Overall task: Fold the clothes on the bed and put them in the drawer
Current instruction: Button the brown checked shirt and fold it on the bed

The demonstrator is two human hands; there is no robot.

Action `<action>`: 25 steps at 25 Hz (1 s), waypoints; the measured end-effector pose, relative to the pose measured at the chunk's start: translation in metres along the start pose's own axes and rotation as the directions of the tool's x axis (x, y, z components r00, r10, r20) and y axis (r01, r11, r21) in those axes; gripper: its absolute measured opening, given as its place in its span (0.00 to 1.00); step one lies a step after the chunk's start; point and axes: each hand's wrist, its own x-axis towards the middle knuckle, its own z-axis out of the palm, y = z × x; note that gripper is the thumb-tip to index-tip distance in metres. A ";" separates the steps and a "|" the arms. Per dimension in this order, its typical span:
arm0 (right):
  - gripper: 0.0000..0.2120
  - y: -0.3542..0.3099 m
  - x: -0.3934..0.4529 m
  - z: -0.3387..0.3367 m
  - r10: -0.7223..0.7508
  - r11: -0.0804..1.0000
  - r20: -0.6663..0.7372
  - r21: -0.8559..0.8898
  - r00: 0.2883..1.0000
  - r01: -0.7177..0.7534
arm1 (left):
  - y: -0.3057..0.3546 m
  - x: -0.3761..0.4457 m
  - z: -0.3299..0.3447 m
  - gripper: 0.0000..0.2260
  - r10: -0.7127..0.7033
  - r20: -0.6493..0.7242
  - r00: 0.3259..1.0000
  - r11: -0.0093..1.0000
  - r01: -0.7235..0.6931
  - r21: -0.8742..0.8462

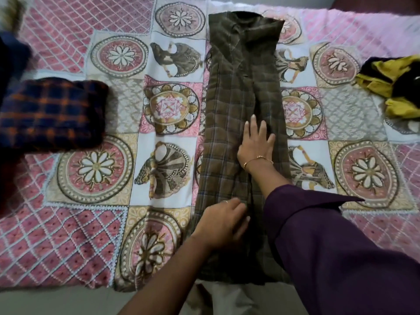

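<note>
On the bed, the brown checked shirt is lying folded lengthwise; both hands, right and left, are pressing it flat-fingered, gripping nothing. One checked garment is sitting folded; yellow-black clothes are waiting; no drawer is showing.

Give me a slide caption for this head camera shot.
Both hands, left and right, flatten a brown checked shirt folded lengthwise on the patterned bedspread.

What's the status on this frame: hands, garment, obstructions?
Right hand and left hand flat on olive-brown checked shirt, folded into a long strip. Nothing blocking it.
</note>
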 end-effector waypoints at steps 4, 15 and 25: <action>0.17 -0.005 0.019 -0.021 0.037 0.989 -0.088 0.149 0.995 -0.023 | -0.041 0.045 -0.027 0.07 -0.016 -0.201 0.979 0.992 0.040 0.119; 0.16 -0.010 0.183 -0.078 0.017 0.931 -0.123 0.365 0.992 0.029 | -0.166 0.228 -0.105 0.11 -0.470 -0.318 0.823 0.859 0.509 0.048; 0.20 -0.018 0.313 -0.099 0.152 0.658 -0.185 0.752 0.971 0.041 | -0.241 0.357 -0.113 0.26 -0.505 -0.212 0.837 0.853 0.521 0.021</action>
